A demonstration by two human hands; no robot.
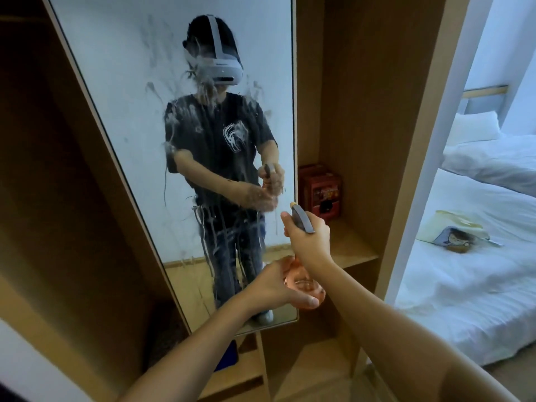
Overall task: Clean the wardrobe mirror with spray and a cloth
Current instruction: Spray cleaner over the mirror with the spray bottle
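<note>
Right hand (309,240) gripping grey trigger head of spray bottle (301,281), left hand (280,287) cupping its pink body from 8 o'clock, bottle just beside mirror (139,82) lower right corner, glass streaked with drips, cloth (458,232) on bed (478,280) at 3 o'clock, red box (322,190) on wardrobe shelf (353,250).

We have a single wide-angle view from the head, looking forward and down, close to the mirror (174,134) at frame centre-left; the bed (470,285) fills the right edge.
</note>
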